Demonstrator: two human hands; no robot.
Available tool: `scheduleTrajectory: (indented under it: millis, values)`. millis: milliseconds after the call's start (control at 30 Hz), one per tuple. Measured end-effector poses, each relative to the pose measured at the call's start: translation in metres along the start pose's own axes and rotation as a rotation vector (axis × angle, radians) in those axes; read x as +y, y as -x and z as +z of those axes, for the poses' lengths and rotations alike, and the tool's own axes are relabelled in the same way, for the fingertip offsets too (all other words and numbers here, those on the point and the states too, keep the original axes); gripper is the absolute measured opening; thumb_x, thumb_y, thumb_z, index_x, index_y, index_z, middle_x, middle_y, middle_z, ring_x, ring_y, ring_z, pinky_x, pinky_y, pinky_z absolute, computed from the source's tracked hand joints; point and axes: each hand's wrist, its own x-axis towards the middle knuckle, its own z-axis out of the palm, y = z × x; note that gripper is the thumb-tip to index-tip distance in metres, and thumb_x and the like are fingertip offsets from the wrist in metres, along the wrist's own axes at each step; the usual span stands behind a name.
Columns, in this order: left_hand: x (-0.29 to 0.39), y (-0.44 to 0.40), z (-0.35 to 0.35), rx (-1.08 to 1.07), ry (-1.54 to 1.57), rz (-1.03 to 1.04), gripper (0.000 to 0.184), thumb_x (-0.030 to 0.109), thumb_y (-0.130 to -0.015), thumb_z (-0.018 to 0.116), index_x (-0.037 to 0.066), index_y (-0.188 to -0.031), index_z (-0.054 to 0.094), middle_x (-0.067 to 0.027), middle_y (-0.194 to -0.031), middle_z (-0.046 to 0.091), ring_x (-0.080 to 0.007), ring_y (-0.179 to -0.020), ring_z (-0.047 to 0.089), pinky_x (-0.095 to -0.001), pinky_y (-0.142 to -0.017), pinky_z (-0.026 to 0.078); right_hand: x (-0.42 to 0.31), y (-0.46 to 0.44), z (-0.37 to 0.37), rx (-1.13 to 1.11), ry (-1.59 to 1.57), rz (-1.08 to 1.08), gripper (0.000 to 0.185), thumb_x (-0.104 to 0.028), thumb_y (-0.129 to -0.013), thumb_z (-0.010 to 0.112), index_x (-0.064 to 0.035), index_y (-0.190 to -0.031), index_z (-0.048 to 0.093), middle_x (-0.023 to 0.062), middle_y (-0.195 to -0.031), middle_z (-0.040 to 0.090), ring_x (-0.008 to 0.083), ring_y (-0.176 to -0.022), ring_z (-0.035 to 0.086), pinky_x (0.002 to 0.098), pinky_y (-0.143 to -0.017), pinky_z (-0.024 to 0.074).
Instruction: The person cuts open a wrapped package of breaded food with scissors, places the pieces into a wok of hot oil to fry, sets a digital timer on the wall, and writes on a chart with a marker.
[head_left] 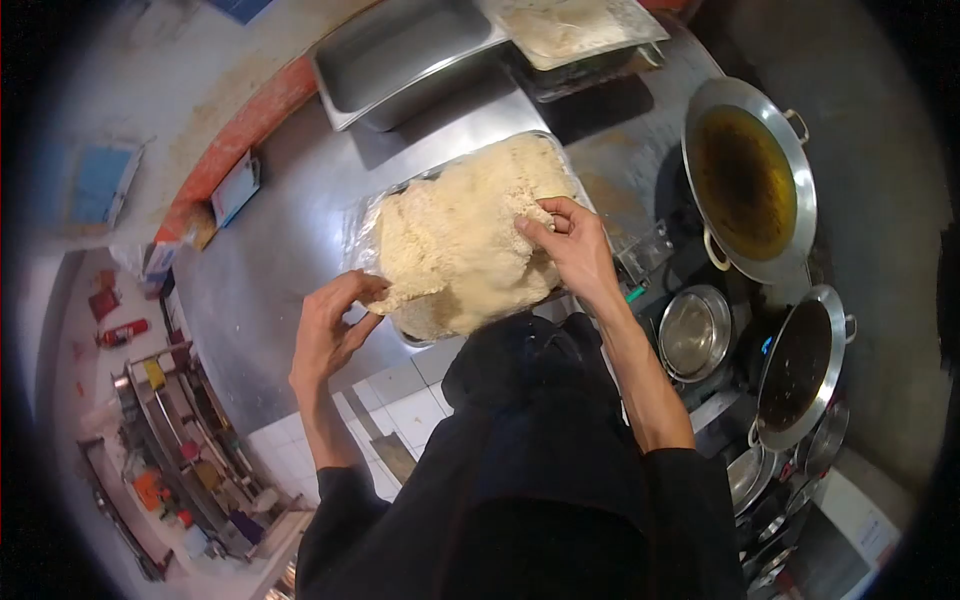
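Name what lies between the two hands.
In the head view, a floury heap in a tray lies between the left hand and the right hand.

A steel pan stands near the far edge of the table, a blue-and-white card farther left along it, an oil-filled wok past the right edge.

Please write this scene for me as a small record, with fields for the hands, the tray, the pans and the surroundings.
Left hand: fingertips at the near-left edge of the pale crumbly food; firmness of grip unclear
Right hand: thumb and fingers appear to pinch the food's right part
Tray: metal, heaped with the food
Upper pan: wide, two handles, amber-brown liquid
Lower pan: dark contents, blue flame beside it
Beyond tray: deep steel container
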Motion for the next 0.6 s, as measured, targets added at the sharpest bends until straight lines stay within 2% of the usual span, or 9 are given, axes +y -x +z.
scheduleTrajectory:
  millis: [33,100,167,200,233,300,400,500,600]
  values:
    - [0.003,0.001,0.001,-0.025,0.006,0.019,0.027,0.001,-0.073,0.072,0.000,-0.100,0.066,-0.0099,-0.091,0.068,-0.0218,-0.080,0.066,-0.0340,-0.072,0.051,-0.008,0.009,-0.009,0.021,-0.060,0.041,0.051,-0.026,-0.086,0.077,0.0088,-0.120,0.060,0.0190,-0.094,0.070,0.0186,-0.080,0.065,0.0305,-0.072,0.0525]
    - [0.006,-0.003,0.005,0.022,0.085,-0.117,0.024,-0.001,-0.077,0.070,-0.002,-0.100,0.065,-0.0098,-0.095,0.070,-0.0181,-0.081,0.065,-0.0316,-0.073,0.051,-0.015,0.023,-0.031,0.098,-0.113,0.059,0.050,-0.022,-0.087,0.077,0.0089,-0.121,0.059,0.0156,-0.096,0.071,0.0166,-0.082,0.065,0.0277,-0.072,0.0518]
    - [0.022,-0.008,0.010,0.058,0.176,-0.116,0.018,-0.001,-0.080,0.069,-0.002,-0.098,0.064,-0.0111,-0.098,0.072,-0.0173,-0.085,0.064,-0.0314,-0.079,0.051,-0.016,0.053,-0.068,0.174,-0.120,-0.001,0.044,-0.019,-0.087,0.076,0.0078,-0.119,0.059,0.0141,-0.098,0.072,0.0148,-0.085,0.066,0.0263,-0.073,0.0518]
    - [0.021,-0.009,0.014,0.080,0.128,-0.022,0.015,-0.001,-0.083,0.068,-0.002,-0.096,0.063,-0.0117,-0.098,0.071,-0.0181,-0.085,0.064,-0.0320,-0.081,0.051,-0.025,0.076,-0.089,0.240,-0.192,-0.019,0.036,-0.014,-0.089,0.075,0.0060,-0.115,0.061,0.0133,-0.101,0.072,0.0130,-0.086,0.067,0.0246,-0.074,0.0521]
    - [0.019,-0.013,0.020,0.111,0.085,0.073,0.011,0.000,-0.085,0.068,-0.002,-0.095,0.062,-0.0123,-0.097,0.071,-0.0189,-0.086,0.064,-0.0326,-0.083,0.050,-0.028,0.099,-0.114,0.327,-0.176,-0.010,0.036,-0.014,-0.089,0.075,0.0060,-0.115,0.061,0.0133,-0.101,0.072,0.0130,-0.086,0.067,0.0246,-0.074,0.0521]
    - [0.031,-0.021,0.033,0.122,0.126,0.038,0.010,0.000,-0.087,0.068,-0.002,-0.093,0.060,-0.0128,-0.097,0.070,-0.0191,-0.087,0.063,-0.0341,-0.087,0.049,-0.035,0.147,-0.163,0.592,-0.226,-0.145,0.028,-0.009,-0.090,0.072,0.0042,-0.113,0.061,0.0121,-0.101,0.072,0.0121,-0.086,0.067,0.0242,-0.076,0.0527]
    - [0.047,-0.025,0.047,0.132,0.084,0.031,0.012,0.001,-0.088,0.069,-0.002,-0.092,0.058,-0.0123,-0.096,0.068,-0.0196,-0.092,0.061,-0.0344,-0.091,0.047,-0.047,0.233,-0.237,1.006,-0.067,-0.199,0.027,-0.006,-0.091,0.071,0.0025,-0.114,0.062,0.0121,-0.105,0.072,0.0122,-0.091,0.068,0.0242,-0.081,0.0531]
    - [0.070,-0.031,0.064,0.142,0.110,0.009,0.012,0.001,-0.088,0.069,-0.002,-0.092,0.059,-0.0122,-0.097,0.066,-0.0201,-0.096,0.060,-0.0343,-0.095,0.044,-0.029,0.303,-0.316,1.329,0.146,-0.141,0.036,-0.014,-0.089,0.075,0.0034,-0.117,0.062,0.0124,-0.105,0.072,0.0134,-0.093,0.067,0.0248,-0.082,0.0503]
    - [0.090,-0.036,0.082,0.130,0.091,0.041,0.013,0.003,-0.088,0.070,-0.002,-0.094,0.059,-0.0114,-0.096,0.065,-0.0197,-0.095,0.058,-0.0338,-0.093,0.044,0.030,0.340,-0.404,1.437,0.110,-0.132,0.044,-0.019,-0.087,0.078,0.0062,-0.119,0.061,0.0103,-0.101,0.071,0.0126,-0.088,0.065,0.0247,-0.077,0.0492]
